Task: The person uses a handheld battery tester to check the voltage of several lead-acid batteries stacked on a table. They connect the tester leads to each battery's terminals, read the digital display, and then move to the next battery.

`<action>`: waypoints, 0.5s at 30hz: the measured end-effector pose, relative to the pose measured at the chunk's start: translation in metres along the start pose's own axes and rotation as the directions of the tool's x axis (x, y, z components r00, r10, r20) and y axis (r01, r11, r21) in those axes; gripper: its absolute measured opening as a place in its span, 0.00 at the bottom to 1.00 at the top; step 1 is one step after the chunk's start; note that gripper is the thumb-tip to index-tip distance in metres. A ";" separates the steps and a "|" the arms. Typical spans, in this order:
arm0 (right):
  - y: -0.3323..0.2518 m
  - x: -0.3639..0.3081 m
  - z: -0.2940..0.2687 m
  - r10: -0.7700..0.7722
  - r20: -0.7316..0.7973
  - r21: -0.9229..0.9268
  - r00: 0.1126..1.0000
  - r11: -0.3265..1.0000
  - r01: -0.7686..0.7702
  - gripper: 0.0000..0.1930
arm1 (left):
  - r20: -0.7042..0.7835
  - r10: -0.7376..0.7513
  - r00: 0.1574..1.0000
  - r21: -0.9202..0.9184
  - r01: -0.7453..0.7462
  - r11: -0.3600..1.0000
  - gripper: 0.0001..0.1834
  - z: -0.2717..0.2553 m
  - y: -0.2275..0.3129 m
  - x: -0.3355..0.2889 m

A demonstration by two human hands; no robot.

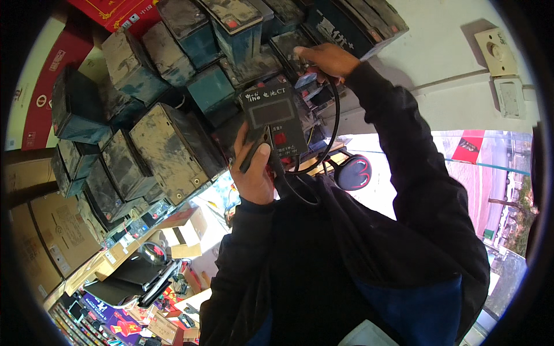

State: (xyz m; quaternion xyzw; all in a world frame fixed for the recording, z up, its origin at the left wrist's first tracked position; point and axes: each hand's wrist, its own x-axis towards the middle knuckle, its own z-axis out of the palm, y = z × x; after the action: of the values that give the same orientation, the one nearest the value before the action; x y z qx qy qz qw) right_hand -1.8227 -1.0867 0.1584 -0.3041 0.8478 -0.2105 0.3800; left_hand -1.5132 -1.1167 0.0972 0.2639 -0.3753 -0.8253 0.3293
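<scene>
A black handheld battery tester (269, 118) with a grey display and a red button is gripped by my left hand (254, 167), its thumb across the lower edge. A black clamp handle (254, 154) lies under the same fingers. Higher and to the right, my right hand (329, 60) is closed at a dusty battery (290, 46), around the end of a thick black cable (337, 109). That cable loops down toward the tester. What exactly sits at its end is mostly hidden by the fingers; a bit of red shows below them.
Dusty dark batteries (164, 153) are stacked in rows on the left and behind the tester. Red boxes (43, 106) and cardboard cartons (55, 236) stand at the far left. Lower left is a cluttered desk (144, 311). A wall switch (496, 52) and a window edge are at right.
</scene>
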 end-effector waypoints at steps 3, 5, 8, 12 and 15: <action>0.019 -0.038 0.006 -0.010 -0.193 0.427 0.981 0.900 0.093 0.29 | -0.038 -0.019 0.999 -0.070 0.016 0.997 0.27 -0.003 0.002 0.000; 0.023 -0.066 0.017 -0.030 -0.425 0.412 0.905 0.884 0.223 0.21 | -0.049 -0.018 0.999 -0.087 0.013 0.996 0.24 -0.003 0.004 0.002; 0.020 -0.120 0.031 -0.058 -0.416 0.454 0.908 0.851 0.263 0.20 | -0.032 0.013 0.999 -0.039 -0.014 0.999 0.23 0.002 0.009 0.003; -0.007 -0.157 0.088 -0.205 -0.249 0.547 0.946 0.777 0.312 0.28 | 0.026 0.069 0.997 0.075 -0.070 0.995 0.21 0.013 0.016 -0.001; -0.018 -0.177 0.103 -0.343 -0.261 0.262 0.902 0.875 0.408 0.42 | 0.048 0.074 0.996 0.269 -0.084 0.959 0.22 0.018 0.022 -0.007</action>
State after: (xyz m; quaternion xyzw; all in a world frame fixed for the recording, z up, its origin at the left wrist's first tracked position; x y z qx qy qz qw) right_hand -1.6440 -0.9933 0.1962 -0.3767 0.7631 -0.4413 0.2847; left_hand -1.5131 -1.1148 0.1265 0.2758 -0.5011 -0.7570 0.3158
